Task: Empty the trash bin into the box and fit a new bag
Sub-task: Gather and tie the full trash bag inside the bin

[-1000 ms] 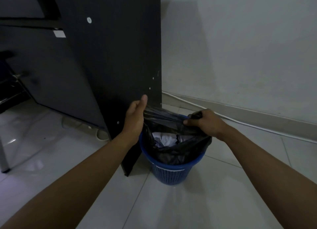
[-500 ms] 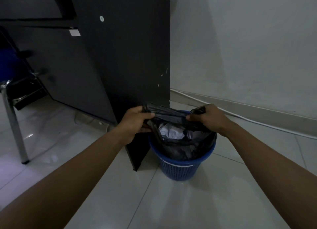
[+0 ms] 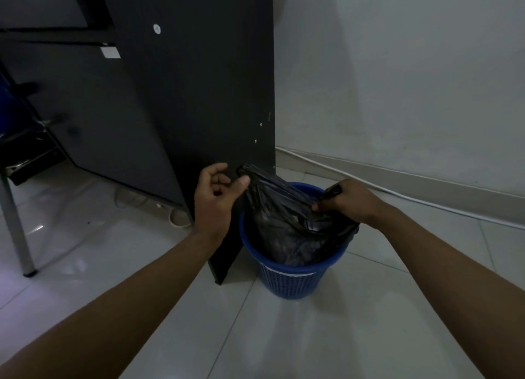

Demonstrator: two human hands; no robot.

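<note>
A blue plastic mesh trash bin [image 3: 289,279] stands on the white tiled floor beside a dark desk panel. A black bag [image 3: 284,222] fills it, its top gathered and lifted above the rim. My left hand [image 3: 217,198] pinches the bag's left edge between thumb and curled fingers, just over the bin's left rim. My right hand [image 3: 348,201] grips the bag's right edge above the bin's far right rim. The trash inside is hidden by the closed bag. No box is in view.
The dark desk side panel [image 3: 199,94] stands right against the bin's left. A white cable [image 3: 397,191] runs along the skirting of the grey wall behind. A metal chair leg [image 3: 15,225] stands at the far left.
The bag's mouth has been drawn together; the white paper seen inside earlier is now covered. My left hand rose slightly with the bag's edge.
</note>
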